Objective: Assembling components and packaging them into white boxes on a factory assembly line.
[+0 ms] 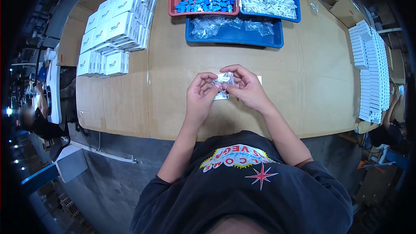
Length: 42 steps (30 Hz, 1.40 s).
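Observation:
Over the cardboard-covered table (173,104), both my hands pinch a small clear plastic bag (225,78) between thumbs and fingers. Something whitish shows inside the bag, too small to make out. My left hand (201,92) is closed on the bag's left side. On its right side, my right hand (248,88) grips it with the index finger arched over the top. Under the hands lies a flat white piece (221,96), partly hidden by them; I cannot tell whether it is a box or a card.
Ahead stand a red tray (203,14) of small blue parts, a blue tray (268,17) of white sticks and a lower blue tray (234,42) with clear bags. White boxes (110,28) are stacked at left, more white boxes (370,73) at right. People appear at both edges.

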Motion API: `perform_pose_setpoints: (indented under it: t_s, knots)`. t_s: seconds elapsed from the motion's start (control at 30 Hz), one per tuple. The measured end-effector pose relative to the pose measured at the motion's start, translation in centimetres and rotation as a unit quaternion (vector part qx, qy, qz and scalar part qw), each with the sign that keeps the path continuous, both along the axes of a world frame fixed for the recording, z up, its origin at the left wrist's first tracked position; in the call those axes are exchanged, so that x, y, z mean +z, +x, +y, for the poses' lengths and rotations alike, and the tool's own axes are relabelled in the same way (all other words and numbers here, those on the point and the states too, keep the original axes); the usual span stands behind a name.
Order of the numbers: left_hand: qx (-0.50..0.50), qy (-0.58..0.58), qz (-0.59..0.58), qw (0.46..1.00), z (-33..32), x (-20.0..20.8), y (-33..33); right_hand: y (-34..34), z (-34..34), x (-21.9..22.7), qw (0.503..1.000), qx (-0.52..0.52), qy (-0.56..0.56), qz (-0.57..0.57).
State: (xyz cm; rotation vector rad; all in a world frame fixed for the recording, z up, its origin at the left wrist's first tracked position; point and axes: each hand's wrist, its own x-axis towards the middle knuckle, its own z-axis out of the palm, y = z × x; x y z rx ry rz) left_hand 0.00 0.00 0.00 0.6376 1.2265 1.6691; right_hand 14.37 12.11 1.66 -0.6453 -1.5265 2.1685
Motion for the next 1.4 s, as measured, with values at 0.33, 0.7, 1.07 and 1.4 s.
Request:
perform_pose_setpoints:
  t_s: [0.33, 0.7, 1.07, 1.4]
  knots:
    - [0.040, -0.029, -0.011, 0.999, 0.1, 1.1, -0.4, 0.0, 0.6, -0.6, 1.000, -0.009, -0.015, -0.007]
    - [0.035, -0.022, -0.009, 0.999, -0.5, -0.2, -0.7, 0.2, 0.6, -0.3, 0.997, -0.028, -0.064, -0.023]
    - [0.003, -0.054, -0.209, 0.977, -0.4, 0.6, -1.0, 0.5, 0.6, -0.5, 0.998, -0.020, -0.044, -0.027]
    - [0.027, -0.075, 0.296, 0.952, -0.6, 0.9, -2.4, 0.5, 1.0, -1.0, 0.995, -0.033, 0.048, -0.078]
